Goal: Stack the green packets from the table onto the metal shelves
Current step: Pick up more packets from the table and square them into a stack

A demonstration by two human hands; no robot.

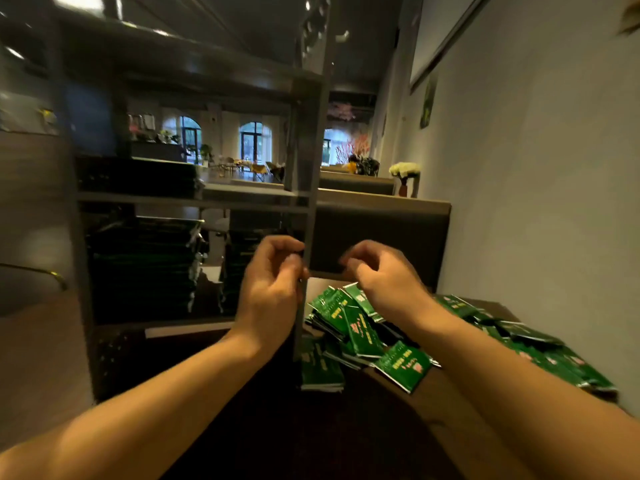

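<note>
Dim shelves (194,202) hold barely legible packet stacks (142,268).

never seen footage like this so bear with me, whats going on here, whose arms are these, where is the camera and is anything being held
There is one picture, taken by a wide-angle camera worn on a person's head, looking forward and down, so the arms are that person's own. The left hand and right hand are raised with fingers loosely curled; neither seems to hold anything. Below them a loose heap of green packets lies on a dark table. To the left stand metal shelves, already carrying dark stacks of packets. A pale wall runs along the right.
</note>
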